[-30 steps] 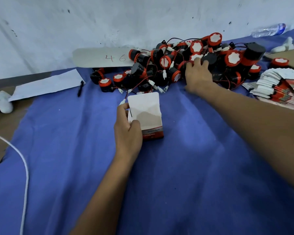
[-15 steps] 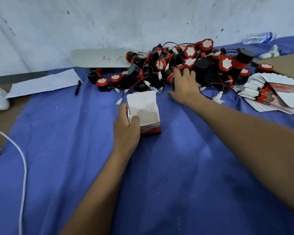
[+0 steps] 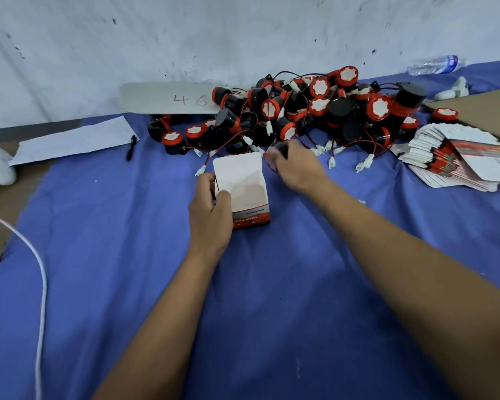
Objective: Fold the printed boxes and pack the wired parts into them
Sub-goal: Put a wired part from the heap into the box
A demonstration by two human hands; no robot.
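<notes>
Left hand (image 3: 211,206) grips open box (image 3: 241,189) upright at centre, steadying mouth. Right hand (image 3: 296,168) clutches wired part (image 3: 273,157) at box's 2 o'clock, ready to drop in; pile (image 3: 315,111) at 12.

Black-and-red parts (image 3: 315,111), white red-banded box (image 3: 243,192), blue cloth (image 3: 272,298)

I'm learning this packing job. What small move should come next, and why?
Probably lower the wired part into the open box: the right hand grips it beside the opening, and the left hand holds the box upright.
</notes>
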